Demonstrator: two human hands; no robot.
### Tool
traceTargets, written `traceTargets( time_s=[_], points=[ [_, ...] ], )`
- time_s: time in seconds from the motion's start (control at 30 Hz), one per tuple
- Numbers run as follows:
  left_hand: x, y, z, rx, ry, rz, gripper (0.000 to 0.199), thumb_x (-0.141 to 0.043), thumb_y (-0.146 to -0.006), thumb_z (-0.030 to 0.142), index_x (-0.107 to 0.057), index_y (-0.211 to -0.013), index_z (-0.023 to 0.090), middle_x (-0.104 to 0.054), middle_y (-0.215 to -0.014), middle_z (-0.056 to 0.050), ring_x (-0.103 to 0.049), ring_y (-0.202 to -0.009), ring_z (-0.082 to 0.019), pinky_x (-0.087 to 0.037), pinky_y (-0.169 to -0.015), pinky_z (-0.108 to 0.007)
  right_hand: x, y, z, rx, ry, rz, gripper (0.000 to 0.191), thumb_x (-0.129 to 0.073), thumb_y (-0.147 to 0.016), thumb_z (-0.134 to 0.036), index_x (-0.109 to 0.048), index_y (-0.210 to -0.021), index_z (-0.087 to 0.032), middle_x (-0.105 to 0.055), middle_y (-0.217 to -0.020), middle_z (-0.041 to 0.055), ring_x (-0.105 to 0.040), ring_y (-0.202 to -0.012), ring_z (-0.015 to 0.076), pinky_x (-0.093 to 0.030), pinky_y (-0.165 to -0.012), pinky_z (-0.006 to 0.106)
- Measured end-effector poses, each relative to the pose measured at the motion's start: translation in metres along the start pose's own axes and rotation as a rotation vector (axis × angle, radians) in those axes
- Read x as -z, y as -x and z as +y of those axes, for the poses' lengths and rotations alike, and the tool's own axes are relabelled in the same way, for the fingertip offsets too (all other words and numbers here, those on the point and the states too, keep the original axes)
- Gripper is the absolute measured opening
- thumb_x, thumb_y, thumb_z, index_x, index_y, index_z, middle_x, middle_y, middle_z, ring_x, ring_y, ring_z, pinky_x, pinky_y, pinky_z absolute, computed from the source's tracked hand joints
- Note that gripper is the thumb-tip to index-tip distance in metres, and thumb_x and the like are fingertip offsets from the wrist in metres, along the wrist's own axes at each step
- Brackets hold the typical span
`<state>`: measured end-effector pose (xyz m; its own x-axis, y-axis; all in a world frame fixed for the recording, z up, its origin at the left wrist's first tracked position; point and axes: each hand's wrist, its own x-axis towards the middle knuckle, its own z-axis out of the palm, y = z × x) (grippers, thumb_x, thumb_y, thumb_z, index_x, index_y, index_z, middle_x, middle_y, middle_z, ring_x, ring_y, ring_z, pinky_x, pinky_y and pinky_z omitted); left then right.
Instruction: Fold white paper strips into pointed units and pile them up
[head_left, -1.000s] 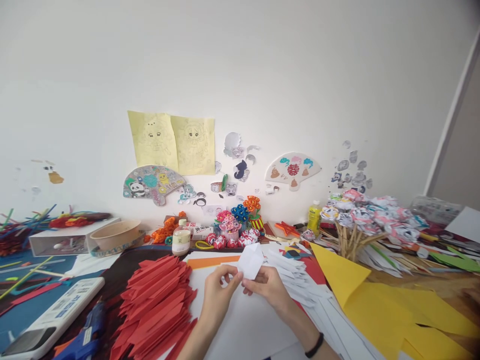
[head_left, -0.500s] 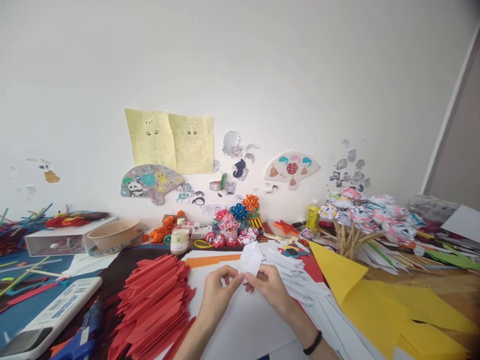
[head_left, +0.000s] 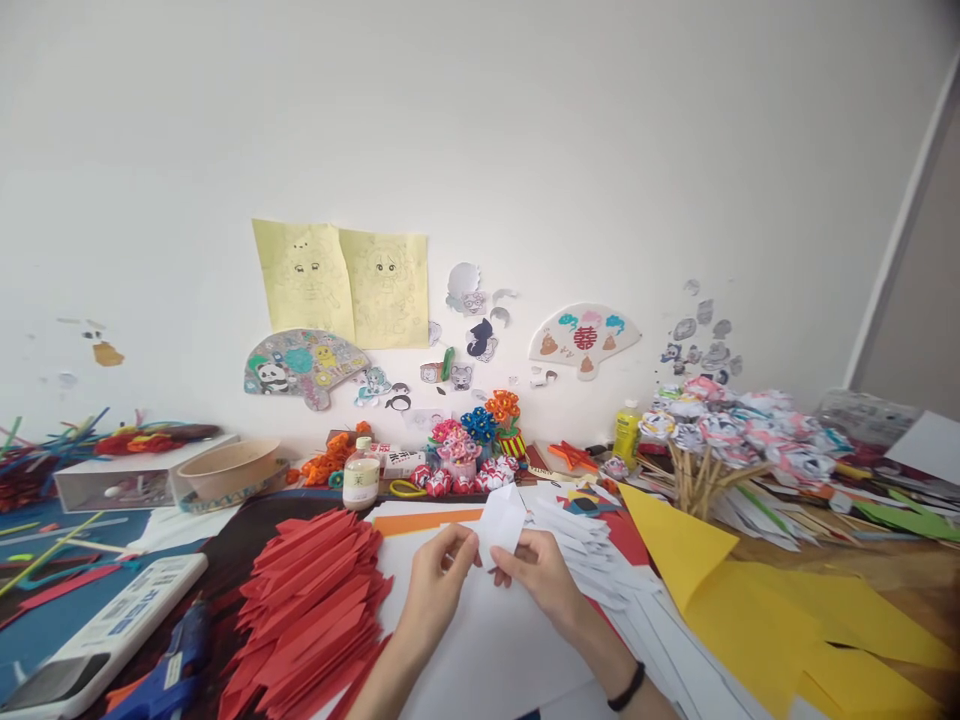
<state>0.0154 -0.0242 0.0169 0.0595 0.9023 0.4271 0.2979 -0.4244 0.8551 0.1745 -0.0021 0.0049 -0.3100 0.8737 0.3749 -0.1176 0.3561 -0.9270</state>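
Note:
A small folded white paper (head_left: pixel 502 518) stands upright above a large white sheet (head_left: pixel 495 640). My left hand (head_left: pixel 442 572) pinches its lower left edge between thumb and fingers. On the lower right edge, my right hand (head_left: pixel 534 568) grips the same paper, thumb in front. Left of my hands lies a pile of folded red paper strips (head_left: pixel 315 600). White folded strips (head_left: pixel 581 555) are heaped just to the right.
Yellow sheets (head_left: pixel 780 610) lie at the right, near a bunch of paper flowers (head_left: pixel 720 430). A glue bottle (head_left: pixel 361 475), a bowl (head_left: pixel 229 470), a white power strip (head_left: pixel 112 635) and a blue glue gun (head_left: pixel 169 665) are on the left.
My left hand has shifted slightly up along the paper's left edge, and its fingertips have moved a little apart from my right hand's. The right hand has hardly moved.

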Motion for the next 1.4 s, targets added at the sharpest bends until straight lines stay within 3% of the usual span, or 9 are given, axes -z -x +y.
traceTargets(
  time_s=[0.23, 0.37, 0.6, 0.7, 0.9, 1.2, 1.4],
  points=[
    [-0.002, -0.001, -0.002, 0.104, 0.206, -0.118, 0.031, -0.057, -0.080, 0.046, -0.054, -0.076, 0.015, -0.061, -0.066, -0.002, -0.050, -0.055, -0.011, -0.038, -0.051, -0.021, 0.003, 0.000, 0.000, 0.000, 0.052, 0.076, 0.034, -0.067, -0.077, -0.039, -0.061, -0.059, -0.012, -0.051, -0.048, -0.0015, -0.044, -0.041, 0.0077, -0.034, -0.042, 0.020],
    [-0.003, -0.001, -0.005, 0.122, 0.283, -0.105, 0.032, -0.061, -0.077, 0.046, -0.053, -0.079, 0.015, -0.060, -0.065, -0.001, -0.049, -0.053, -0.010, -0.039, -0.051, -0.021, 0.003, 0.000, 0.002, -0.005, -0.009, 0.031, 0.036, -0.066, -0.077, -0.043, -0.062, -0.060, -0.011, -0.056, -0.051, 0.0011, -0.050, -0.043, 0.0102, -0.039, -0.044, 0.021],
    [0.000, -0.001, -0.006, 0.042, 0.168, -0.005, 0.027, -0.061, -0.079, 0.041, -0.057, -0.074, 0.015, -0.059, -0.064, -0.001, -0.051, -0.057, -0.011, -0.039, -0.053, -0.021, 0.002, 0.001, 0.000, -0.015, -0.097, -0.055, 0.033, -0.072, -0.073, -0.042, -0.069, -0.072, -0.009, -0.065, -0.063, 0.0065, -0.061, -0.053, 0.0155, -0.049, -0.051, 0.025],
    [0.000, 0.000, -0.004, 0.049, 0.204, -0.015, 0.026, -0.064, -0.077, 0.040, -0.058, -0.073, 0.015, -0.059, -0.061, 0.000, -0.052, -0.057, -0.012, -0.039, -0.052, -0.021, 0.002, 0.001, 0.000, -0.030, -0.097, -0.056, 0.034, -0.072, -0.071, -0.043, -0.069, -0.070, -0.009, -0.066, -0.062, 0.0074, -0.063, -0.053, 0.0170, -0.051, -0.052, 0.027],
    [-0.002, -0.001, -0.004, 0.075, 0.326, -0.061, 0.029, -0.068, -0.073, 0.041, -0.067, -0.078, 0.013, -0.067, -0.069, -0.005, -0.057, -0.062, -0.015, -0.044, -0.058, -0.023, 0.001, -0.001, 0.004, -0.044, -0.120, -0.046, 0.035, -0.074, -0.069, -0.043, -0.069, -0.069, -0.009, -0.064, -0.060, 0.0065, -0.063, -0.051, 0.0172, -0.051, -0.049, 0.027],
    [-0.001, 0.001, -0.008, 0.026, 0.145, 0.049, 0.030, -0.062, -0.077, 0.043, -0.069, -0.076, 0.013, -0.069, -0.074, -0.007, -0.060, -0.070, -0.019, -0.047, -0.066, -0.027, -0.002, 0.002, -0.001, -0.104, -0.137, -0.042, 0.037, -0.072, -0.071, -0.045, -0.069, -0.069, -0.008, -0.066, -0.062, 0.0076, -0.064, -0.052, 0.0168, -0.051, -0.052, 0.027],
    [-0.002, 0.002, -0.008, 0.041, 0.164, 0.040, 0.033, -0.062, -0.078, 0.045, -0.068, -0.076, 0.013, -0.069, -0.074, -0.008, -0.060, -0.070, -0.020, -0.048, -0.066, -0.027, -0.005, 0.003, -0.003, -0.117, -0.154, -0.043, 0.035, -0.072, -0.072, -0.043, -0.069, -0.069, -0.008, -0.066, -0.061, 0.0075, -0.064, -0.053, 0.0172, -0.051, -0.053, 0.028]
  ],
)
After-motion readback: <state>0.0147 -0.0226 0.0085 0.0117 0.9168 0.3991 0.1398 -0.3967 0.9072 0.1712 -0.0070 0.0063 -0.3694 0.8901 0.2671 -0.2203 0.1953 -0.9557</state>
